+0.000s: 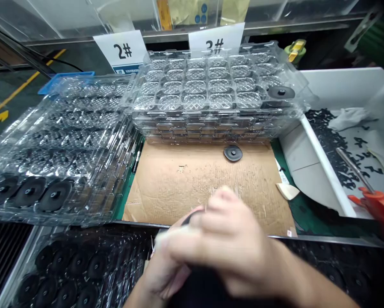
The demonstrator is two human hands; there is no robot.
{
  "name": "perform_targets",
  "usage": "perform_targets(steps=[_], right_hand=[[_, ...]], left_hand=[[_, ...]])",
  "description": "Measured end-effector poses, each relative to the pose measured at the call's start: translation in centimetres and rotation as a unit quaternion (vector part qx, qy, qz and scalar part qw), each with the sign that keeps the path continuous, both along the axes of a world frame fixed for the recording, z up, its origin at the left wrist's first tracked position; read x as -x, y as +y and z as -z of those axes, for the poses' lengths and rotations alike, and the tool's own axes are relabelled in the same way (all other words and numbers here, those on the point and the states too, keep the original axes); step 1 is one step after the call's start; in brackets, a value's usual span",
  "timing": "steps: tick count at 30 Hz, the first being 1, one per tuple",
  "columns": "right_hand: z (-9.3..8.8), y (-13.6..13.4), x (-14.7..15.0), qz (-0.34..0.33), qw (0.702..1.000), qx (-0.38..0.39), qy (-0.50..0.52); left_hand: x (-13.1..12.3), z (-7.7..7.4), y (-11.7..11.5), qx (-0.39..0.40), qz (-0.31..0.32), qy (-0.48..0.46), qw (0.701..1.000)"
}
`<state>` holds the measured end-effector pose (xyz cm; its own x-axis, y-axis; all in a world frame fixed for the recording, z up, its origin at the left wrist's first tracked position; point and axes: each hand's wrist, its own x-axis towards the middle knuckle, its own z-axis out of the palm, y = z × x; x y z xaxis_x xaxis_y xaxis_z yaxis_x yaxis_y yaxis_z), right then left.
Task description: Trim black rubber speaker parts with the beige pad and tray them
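Observation:
Both hands meet low in the middle of the head view, blurred by motion. My right hand [230, 239] lies on top with its fingers curled over a dark, thin object that shows only as a black edge at the fingertips. My left hand [166, 269] sits underneath, fingers folded up against the same spot. Behind them lies a scratched brown cardboard sheet [179, 179] with one loose black round disc [233, 152] on its far side. A stack of clear blister trays [211, 85] stands beyond, one black disc [281, 92] in its right-hand pocket.
A second clear tray stack [66, 141] at the left holds three black discs along its near edge. More disc-filled trays [70, 265] sit below left. A white bin [326, 167] at the right holds black scraps and orange-handled scissors [374, 201]. Signs 2# and 3# stand behind.

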<state>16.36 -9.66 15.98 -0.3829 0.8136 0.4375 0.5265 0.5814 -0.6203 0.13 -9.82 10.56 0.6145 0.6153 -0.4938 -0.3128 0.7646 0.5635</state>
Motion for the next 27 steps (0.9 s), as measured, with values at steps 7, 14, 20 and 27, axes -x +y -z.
perform_targets(steps=[7,14,20,27], right_hand=[[9.5,-0.5,-1.0,0.209,0.956,0.204,0.034],[10.9,-2.2,0.8,0.211,0.953,0.219,0.005],[2.2,-1.2,3.5,0.154,0.982,0.08,0.072],[1.2,-0.4,5.6,0.099,0.99,0.101,0.002]], left_hand=[[1.9,0.5,-0.1,0.105,-0.049,-0.16,0.98],[2.7,1.5,0.0,0.142,-0.075,-0.166,0.973],[2.1,1.1,0.4,0.092,-0.104,-0.1,0.985],[2.3,1.4,0.5,0.088,-0.149,-0.047,0.984]])
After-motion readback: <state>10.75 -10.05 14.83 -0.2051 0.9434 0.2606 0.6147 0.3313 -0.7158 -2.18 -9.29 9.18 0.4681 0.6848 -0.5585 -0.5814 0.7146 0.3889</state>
